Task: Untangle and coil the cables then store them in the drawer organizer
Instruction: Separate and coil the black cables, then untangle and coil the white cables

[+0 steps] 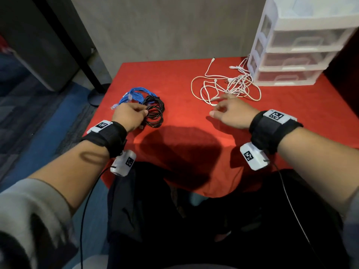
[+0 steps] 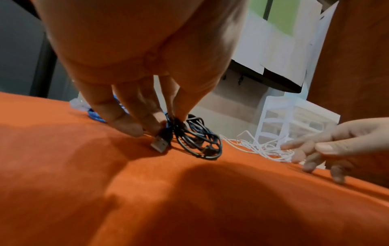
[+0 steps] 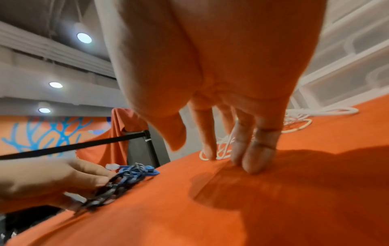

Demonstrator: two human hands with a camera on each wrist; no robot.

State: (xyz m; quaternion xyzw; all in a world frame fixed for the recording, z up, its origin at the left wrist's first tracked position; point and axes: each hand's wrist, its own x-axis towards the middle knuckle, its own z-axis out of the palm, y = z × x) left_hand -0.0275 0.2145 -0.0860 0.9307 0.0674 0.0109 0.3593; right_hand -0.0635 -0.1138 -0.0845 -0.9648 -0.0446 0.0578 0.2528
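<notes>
Both hands are down over the desk (image 1: pixel 178 117) with its red cloth. My left hand (image 1: pixel 130 117) pinches the coiled black cable (image 1: pixel 155 111) at its near-left edge, thumb and fingertips (image 2: pixel 156 125) closed on the bundle where the strands gather; the left wrist view shows its USB plug (image 2: pixel 160 143) lying on the cloth just below my fingers. Touching that coil on its far-left side lies the blue cable (image 1: pixel 134 95), also bundled, with a clear plug sticking out toward the desk's left edge.

My right hand (image 1: pixel 232 113) holds nothing: its fingers are loosely spread and slightly bent, and in the right wrist view two fingertips (image 3: pixel 257 160) rest on the cloth at the near edge of the white cables (image 1: pixel 229 86). Those lie in a loose, uncoiled tangle spreading back to the foot of the drawer organizer (image 1: pixel 295 43), a white stack of translucent drawers at the desk's far-right corner, all of them shut.
</notes>
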